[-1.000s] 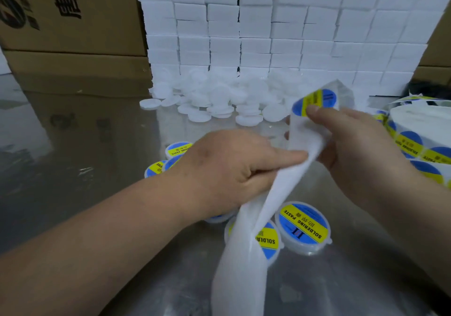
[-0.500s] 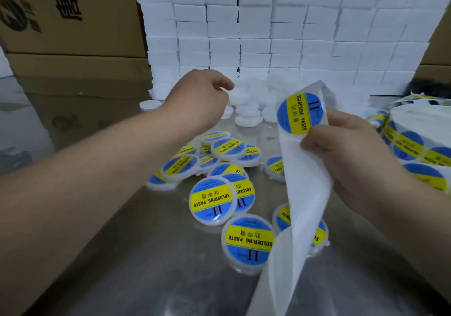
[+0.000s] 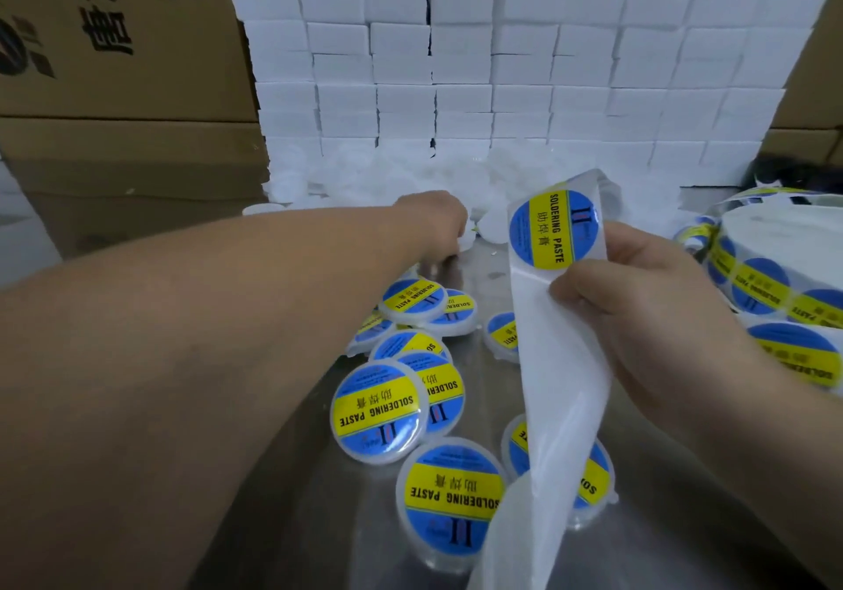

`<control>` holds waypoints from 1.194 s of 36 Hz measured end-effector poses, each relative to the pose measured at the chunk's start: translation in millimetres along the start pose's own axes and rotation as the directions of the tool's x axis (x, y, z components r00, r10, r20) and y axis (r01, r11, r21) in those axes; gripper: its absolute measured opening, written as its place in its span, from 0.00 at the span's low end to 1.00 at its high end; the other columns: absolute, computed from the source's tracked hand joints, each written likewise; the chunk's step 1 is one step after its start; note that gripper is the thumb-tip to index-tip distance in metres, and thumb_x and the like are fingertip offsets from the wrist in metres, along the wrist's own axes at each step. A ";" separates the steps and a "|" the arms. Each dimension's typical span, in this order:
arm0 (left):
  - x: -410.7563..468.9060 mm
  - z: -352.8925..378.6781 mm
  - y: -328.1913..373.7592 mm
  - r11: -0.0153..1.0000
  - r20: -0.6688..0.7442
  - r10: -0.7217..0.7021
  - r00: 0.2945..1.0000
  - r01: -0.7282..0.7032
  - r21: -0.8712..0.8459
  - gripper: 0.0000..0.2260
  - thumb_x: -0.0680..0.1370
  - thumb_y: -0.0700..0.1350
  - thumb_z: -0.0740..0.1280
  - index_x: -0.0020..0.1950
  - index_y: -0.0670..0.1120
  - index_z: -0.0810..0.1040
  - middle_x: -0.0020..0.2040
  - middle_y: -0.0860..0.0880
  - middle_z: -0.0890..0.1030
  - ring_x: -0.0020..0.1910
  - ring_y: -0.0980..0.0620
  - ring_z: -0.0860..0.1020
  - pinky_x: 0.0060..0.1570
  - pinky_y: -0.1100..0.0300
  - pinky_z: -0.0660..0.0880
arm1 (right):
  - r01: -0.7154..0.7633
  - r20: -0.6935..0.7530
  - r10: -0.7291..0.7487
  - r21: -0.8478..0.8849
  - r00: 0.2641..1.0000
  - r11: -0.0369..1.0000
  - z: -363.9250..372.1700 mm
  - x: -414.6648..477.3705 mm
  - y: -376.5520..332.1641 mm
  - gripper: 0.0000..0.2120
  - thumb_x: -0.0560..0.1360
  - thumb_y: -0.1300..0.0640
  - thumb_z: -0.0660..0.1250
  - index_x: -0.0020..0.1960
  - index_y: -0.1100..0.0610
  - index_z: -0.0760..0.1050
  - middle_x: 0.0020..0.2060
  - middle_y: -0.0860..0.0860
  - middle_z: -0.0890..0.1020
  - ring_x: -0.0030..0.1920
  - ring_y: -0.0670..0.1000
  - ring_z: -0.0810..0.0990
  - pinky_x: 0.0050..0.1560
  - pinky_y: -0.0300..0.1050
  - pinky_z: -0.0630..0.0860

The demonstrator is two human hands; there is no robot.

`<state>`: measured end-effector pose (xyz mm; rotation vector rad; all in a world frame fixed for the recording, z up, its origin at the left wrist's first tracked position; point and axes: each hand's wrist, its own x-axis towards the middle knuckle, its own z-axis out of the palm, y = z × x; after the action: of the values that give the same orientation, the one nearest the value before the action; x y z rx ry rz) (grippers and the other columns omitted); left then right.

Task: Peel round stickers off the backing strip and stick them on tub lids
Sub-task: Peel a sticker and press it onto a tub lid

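Some ten labelled lids point(image 3: 378, 411) were noted below left hand point(image 3: 433, 224), grip hidden; bare lids point(image 3: 319, 179) were heaped beyond. In right hand point(image 3: 638, 316), backing strip point(image 3: 556, 361) was pinched, sticker point(image 3: 554, 229) unpeeled.

Brown printed cardboard boxes point(image 3: 114, 42) beside a wall of small white boxes point(image 3: 502, 65), behind a steel tabletop point(image 3: 328, 521).

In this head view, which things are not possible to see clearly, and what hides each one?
Left hand, head view: fingertips hidden behind the hand itself at the pile of plain white round lids; grip cannot be told.
Labelled round plastic tub, head view: mostly covered by the white paper backing strip that the right hand pinches.
White roll of blue-yellow stickers, head view: cut off by the right edge.
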<state>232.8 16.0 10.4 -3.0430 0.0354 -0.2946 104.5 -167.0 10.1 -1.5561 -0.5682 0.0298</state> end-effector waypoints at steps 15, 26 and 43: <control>-13.9 -35.1 -9.1 0.354 0.047 -0.488 0.872 0.247 -0.902 0.08 0.74 0.45 0.64 0.39 0.44 0.69 0.35 0.47 0.69 0.40 0.46 0.69 0.36 0.60 0.65 | 0.063 -0.076 -0.062 0.014 0.995 0.998 -0.5 2.7 4.7 0.12 0.72 0.67 0.64 0.41 0.51 0.79 0.37 0.45 0.85 0.37 0.45 0.83 0.36 0.38 0.80; -131.7 -67.5 32.1 0.448 -0.254 -0.335 0.907 -0.084 -0.890 0.05 0.73 0.47 0.65 0.41 0.56 0.71 0.39 0.55 0.75 0.30 0.59 0.73 0.22 0.69 0.67 | 0.046 -0.069 -0.047 -0.017 0.996 0.999 3.1 0.6 -0.7 0.11 0.73 0.65 0.65 0.41 0.51 0.81 0.41 0.50 0.85 0.43 0.53 0.84 0.49 0.57 0.80; -184.5 -35.3 31.2 0.833 -0.457 -0.141 0.878 -0.145 -0.535 0.20 0.71 0.60 0.60 0.61 0.61 0.75 0.47 0.62 0.69 0.49 0.65 0.66 0.44 0.76 0.63 | 0.077 0.254 -0.090 0.063 0.963 0.995 4.4 -5.4 -4.6 0.14 0.69 0.70 0.64 0.42 0.54 0.84 0.38 0.53 0.85 0.39 0.49 0.83 0.41 0.42 0.80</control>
<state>44.5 -12.2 7.1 -3.4245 0.1881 -1.2495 96.7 -165.0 12.2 -1.4857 -0.8312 0.1830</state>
